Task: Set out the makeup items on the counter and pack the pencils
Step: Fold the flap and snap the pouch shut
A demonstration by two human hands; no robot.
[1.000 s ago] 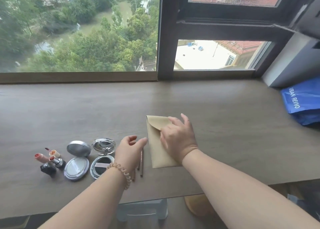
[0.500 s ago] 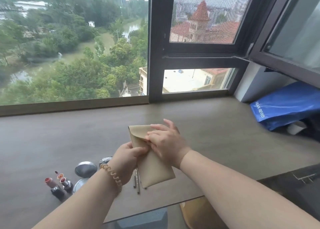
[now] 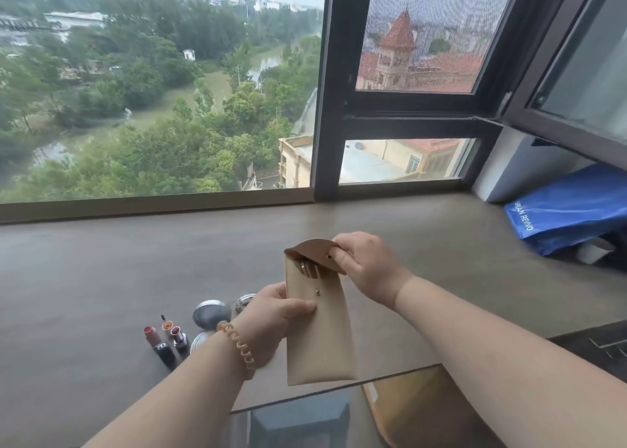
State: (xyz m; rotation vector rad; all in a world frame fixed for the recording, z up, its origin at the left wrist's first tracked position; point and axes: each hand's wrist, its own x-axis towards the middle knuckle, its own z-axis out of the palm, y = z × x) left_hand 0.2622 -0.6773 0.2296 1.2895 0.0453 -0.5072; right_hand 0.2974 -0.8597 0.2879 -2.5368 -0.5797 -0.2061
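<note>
Aloft, both hands (image 3: 271,315) around pouch (image 3: 317,332)

Soft overcast daylight, entering through the window (image 3: 163,91) ahead — even, moderately bright. Faint diffuse shadows on the counter (image 3: 101,271); no harsh glare. Wide-angle bowing of frame lines toward the edges. Slight softness overall — distant trees hazy, near forearms mildly blurred.
</note>
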